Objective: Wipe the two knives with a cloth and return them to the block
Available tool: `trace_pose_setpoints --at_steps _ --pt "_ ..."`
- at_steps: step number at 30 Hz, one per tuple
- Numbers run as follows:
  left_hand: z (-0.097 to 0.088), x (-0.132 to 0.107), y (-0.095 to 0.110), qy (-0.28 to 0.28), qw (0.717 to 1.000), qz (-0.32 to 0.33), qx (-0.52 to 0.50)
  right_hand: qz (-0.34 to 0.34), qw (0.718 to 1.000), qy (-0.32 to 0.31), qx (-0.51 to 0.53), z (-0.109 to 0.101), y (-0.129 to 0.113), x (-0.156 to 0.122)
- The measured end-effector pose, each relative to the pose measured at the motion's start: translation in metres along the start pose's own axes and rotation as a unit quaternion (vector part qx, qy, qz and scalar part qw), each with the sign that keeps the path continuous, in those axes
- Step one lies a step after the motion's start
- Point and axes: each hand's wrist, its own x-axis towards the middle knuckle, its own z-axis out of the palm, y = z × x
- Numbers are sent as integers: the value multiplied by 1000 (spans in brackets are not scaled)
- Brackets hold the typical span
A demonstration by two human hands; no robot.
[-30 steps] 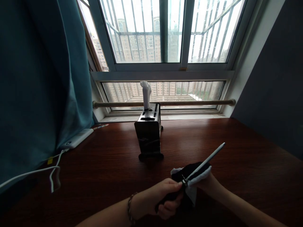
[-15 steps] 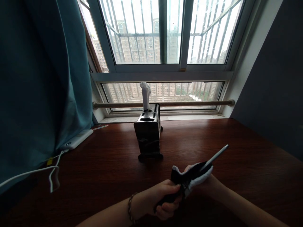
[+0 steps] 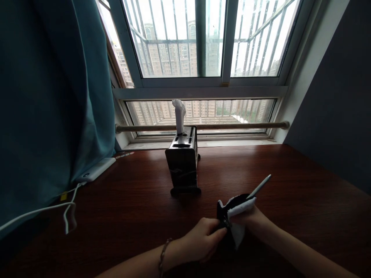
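Observation:
My left hand point(image 3: 203, 241) is closed around the dark handle of a knife point(image 3: 259, 187) low in the middle of the view. The blade points up and to the right over the table. My right hand point(image 3: 249, 218) is wrapped round the blade near the handle through a white tissue point(image 3: 238, 208). Most of the handle is hidden under my left fingers. A dark knife block point(image 3: 183, 162) stands upright behind my hands, with a white tissue point(image 3: 179, 115) sticking out of its top.
The dark wooden table point(image 3: 130, 208) runs back to a window with a wooden rail point(image 3: 232, 125). A teal curtain point(image 3: 52, 96) hangs on the left. A white power bank point(image 3: 95, 170) and its white cable point(image 3: 58, 210) lie at the left.
The tissue in my right hand has slid back down the blade towards the handle, and the blade now shows shorter and steeper. My left hand has turned over the handle.

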Motion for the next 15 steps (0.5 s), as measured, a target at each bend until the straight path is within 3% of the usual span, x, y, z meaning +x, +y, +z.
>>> trace_pose_setpoints --at_steps 6,15 --pt "-5 6 1 -16 999 -19 -29 42 996 50 63 -19 -12 16" --pt "-3 6 -2 -11 999 -16 -31 10 981 166 104 -77 -44 34"
